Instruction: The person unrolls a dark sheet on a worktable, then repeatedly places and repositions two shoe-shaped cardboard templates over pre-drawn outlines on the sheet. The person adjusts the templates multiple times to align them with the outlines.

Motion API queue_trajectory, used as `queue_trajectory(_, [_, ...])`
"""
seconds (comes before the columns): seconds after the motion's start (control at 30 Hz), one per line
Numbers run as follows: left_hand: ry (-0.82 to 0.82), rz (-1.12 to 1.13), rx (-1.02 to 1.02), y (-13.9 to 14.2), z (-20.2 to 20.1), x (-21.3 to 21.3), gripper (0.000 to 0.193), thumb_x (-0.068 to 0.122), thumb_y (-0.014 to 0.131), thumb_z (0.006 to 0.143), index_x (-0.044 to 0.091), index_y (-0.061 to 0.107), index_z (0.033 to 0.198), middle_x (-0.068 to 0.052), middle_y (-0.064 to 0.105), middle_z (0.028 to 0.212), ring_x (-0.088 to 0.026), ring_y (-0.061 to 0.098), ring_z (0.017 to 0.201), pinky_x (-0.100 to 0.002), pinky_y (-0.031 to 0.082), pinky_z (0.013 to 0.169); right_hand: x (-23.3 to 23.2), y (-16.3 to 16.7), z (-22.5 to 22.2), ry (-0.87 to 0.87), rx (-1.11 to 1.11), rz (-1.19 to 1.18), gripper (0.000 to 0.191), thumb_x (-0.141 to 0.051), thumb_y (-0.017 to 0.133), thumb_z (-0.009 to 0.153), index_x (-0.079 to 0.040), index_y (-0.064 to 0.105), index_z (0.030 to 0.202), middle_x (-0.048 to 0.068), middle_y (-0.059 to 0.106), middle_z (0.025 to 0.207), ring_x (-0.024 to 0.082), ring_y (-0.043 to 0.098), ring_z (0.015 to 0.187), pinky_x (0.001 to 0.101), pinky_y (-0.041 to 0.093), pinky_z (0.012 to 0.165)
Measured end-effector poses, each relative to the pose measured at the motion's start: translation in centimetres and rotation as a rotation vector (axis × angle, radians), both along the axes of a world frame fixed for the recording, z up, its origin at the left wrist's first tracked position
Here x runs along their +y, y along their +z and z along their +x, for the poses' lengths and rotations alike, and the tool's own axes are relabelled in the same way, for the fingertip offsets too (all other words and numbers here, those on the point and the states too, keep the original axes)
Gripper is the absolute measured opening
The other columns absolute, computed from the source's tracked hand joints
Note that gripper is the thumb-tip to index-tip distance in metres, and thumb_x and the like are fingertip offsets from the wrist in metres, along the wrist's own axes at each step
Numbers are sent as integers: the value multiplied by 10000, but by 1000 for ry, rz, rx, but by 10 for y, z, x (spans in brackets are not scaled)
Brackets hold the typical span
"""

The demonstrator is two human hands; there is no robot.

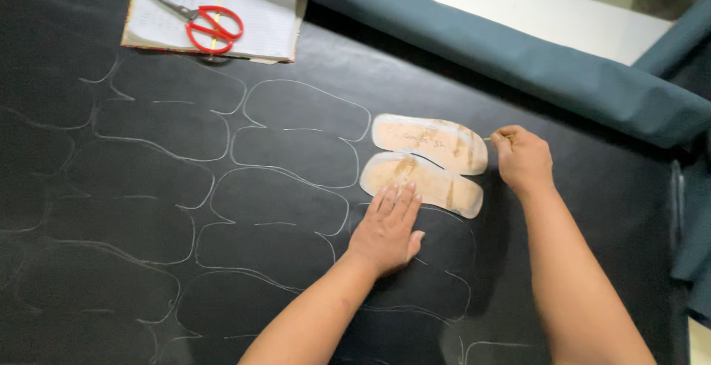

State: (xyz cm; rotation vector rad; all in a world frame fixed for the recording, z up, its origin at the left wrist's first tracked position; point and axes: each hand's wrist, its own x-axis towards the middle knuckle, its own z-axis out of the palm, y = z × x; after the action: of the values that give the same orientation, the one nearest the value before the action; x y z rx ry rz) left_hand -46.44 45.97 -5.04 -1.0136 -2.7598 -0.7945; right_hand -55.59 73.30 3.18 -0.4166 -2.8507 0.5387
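Covering most of the black sheet point(518, 276): approx a dozen chalk sole outlines point(281, 157) done, bare strip left at right. Left hand point(385, 231) flat, fingers spread, pins lower insole template point(422, 183); upper template point(429, 143) touching it. Right hand point(522, 159) pinches thin marker point(490, 137) at upper template's heel end, outline there unfinished I'd judge.

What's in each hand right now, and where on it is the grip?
Right hand pinches a thin yellowish marking stick, gripped near its rear end. Left hand holds nothing; it lies flat, fingertips pressing the nearer sole template.
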Motion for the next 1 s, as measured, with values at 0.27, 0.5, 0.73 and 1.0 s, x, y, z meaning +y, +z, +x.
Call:
queue_trajectory(0.27, [1,-28,22,2,3,3,723,431,582,920,18,448,1498,-205,353,1614,-380,317,1490,-484,164,1233,-11,-7,55,70,61,63,220,-261,660,972,-79,753,1056,160,740,1016,365,699,954,453,537,838])
queue_trajectory(0.5, [-12,-18,2,5,3,4,711,425,577,921,14,462,1491,-207,347,1616,-387,322,1481,-483,175,1225,-37,-8,65,81,117,98,190,-229,661,984,-62,747,1019,141,752,987,339,711,916,428,541,811])
queue_trajectory(0.73, [-20,-17,4,3,3,3,710,421,576,925,11,445,1489,-207,339,1616,-399,315,1476,-497,179,1218,-43,-6,76,-26,49,-344,206,-241,635,971,-84,741,1050,83,782,904,204,751,847,315,557,798])
queue_trajectory(1.0, [-49,23,-10,11,-3,-3,667,400,629,871,25,542,1416,-192,434,1546,-411,441,1342,-517,321,1113,-36,0,129,-38,23,-70,188,-234,669,967,-84,750,1047,136,747,948,310,725,877,395,545,775])
